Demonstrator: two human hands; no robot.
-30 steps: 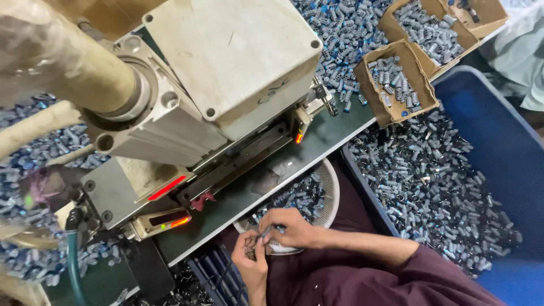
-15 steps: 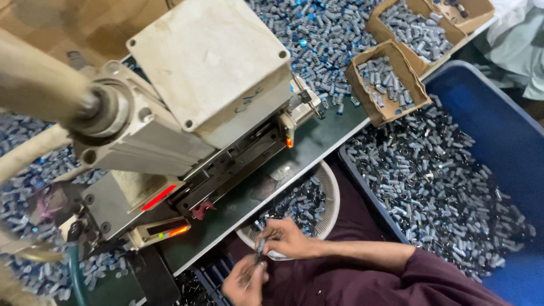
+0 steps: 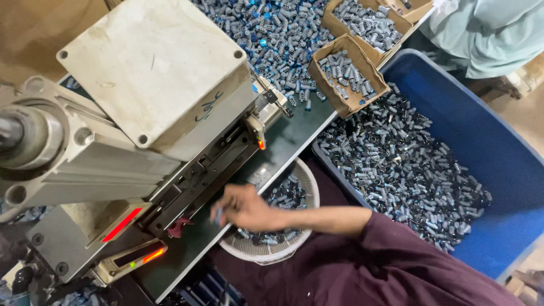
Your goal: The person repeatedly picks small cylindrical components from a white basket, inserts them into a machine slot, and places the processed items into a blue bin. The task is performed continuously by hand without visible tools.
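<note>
My right hand (image 3: 243, 207) reaches left from a maroon sleeve, over the green bench top (image 3: 294, 136) beside the machine's dark slide (image 3: 198, 175). It is motion-blurred, and its fingers look pinched on a small grey cylindrical part (image 3: 218, 214). Just right of the hand sits a white mesh basket (image 3: 310, 195) holding several grey cylindrical parts. My left hand is out of view.
A large machine with a beige box cover (image 3: 153, 73) and red lit indicators (image 3: 122, 225) fills the left. A blue tub (image 3: 498, 158) of grey parts stands right. Cardboard boxes (image 3: 348, 73) and loose parts lie at the top. Another person in pale green (image 3: 487, 34) is top right.
My right hand has moved left and up from the basket's edge toward the machine's slide. My left hand, earlier beside it at the bottom, has left the view.
</note>
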